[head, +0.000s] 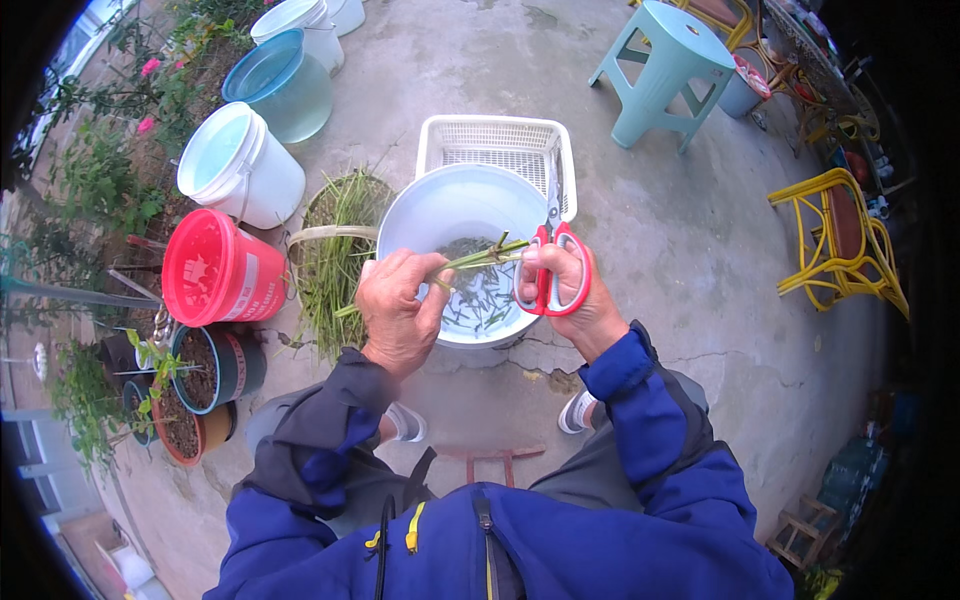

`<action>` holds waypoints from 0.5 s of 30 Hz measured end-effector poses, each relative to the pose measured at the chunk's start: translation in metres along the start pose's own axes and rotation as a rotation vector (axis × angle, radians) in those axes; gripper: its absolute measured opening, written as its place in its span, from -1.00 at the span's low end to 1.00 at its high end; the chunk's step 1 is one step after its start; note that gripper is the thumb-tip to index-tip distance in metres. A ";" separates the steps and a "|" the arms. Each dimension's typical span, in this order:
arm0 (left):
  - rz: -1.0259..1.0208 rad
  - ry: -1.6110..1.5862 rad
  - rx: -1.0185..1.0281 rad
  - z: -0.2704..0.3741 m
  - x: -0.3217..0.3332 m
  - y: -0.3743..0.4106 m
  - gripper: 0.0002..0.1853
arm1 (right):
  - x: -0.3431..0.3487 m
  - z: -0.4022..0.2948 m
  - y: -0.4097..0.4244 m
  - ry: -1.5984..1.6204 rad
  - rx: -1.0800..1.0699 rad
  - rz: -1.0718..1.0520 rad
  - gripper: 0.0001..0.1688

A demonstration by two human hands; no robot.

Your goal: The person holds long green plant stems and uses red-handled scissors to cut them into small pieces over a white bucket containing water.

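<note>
My left hand (401, 307) pinches a small bunch of green plant stems (484, 256) over a white plastic bucket (495, 184). My right hand (574, 304) has its fingers through the loops of red-and-grey-handled scissors (551, 262), whose blades point away from me. The right ends of the stems lie near the scissors' handles; whether they touch cannot be told. Short cut pieces of stem (480, 304) lie at the bottom of the bucket. A handled basket (334, 232) left of the bucket holds many long green stems (337, 285).
A white plastic tray basket (495, 124) stands behind the bucket. Along the left are a red bucket (259, 277), a white pail (277, 180), a blue tub (300, 112) and potted plants. A teal stool (660, 75) and a yellow-framed chair (825, 247) stand at the right.
</note>
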State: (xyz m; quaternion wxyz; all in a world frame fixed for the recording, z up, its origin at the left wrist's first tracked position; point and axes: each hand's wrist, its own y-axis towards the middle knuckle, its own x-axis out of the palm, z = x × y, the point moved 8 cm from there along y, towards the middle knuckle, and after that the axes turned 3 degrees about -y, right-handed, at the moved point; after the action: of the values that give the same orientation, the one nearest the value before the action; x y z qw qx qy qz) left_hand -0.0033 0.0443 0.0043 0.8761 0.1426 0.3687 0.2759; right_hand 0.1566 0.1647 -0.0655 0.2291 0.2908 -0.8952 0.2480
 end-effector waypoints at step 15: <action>0.104 0.131 0.054 -0.025 -0.020 0.012 -0.88 | 0.011 0.028 -0.038 -0.404 0.302 -0.118 -0.75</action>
State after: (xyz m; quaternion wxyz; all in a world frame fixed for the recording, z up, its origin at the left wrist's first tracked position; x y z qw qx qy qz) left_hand -0.0380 0.0435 0.0039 0.8306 0.1666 0.4245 0.3196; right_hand 0.1657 0.1171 -0.0695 0.0136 0.4172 -0.8571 0.3017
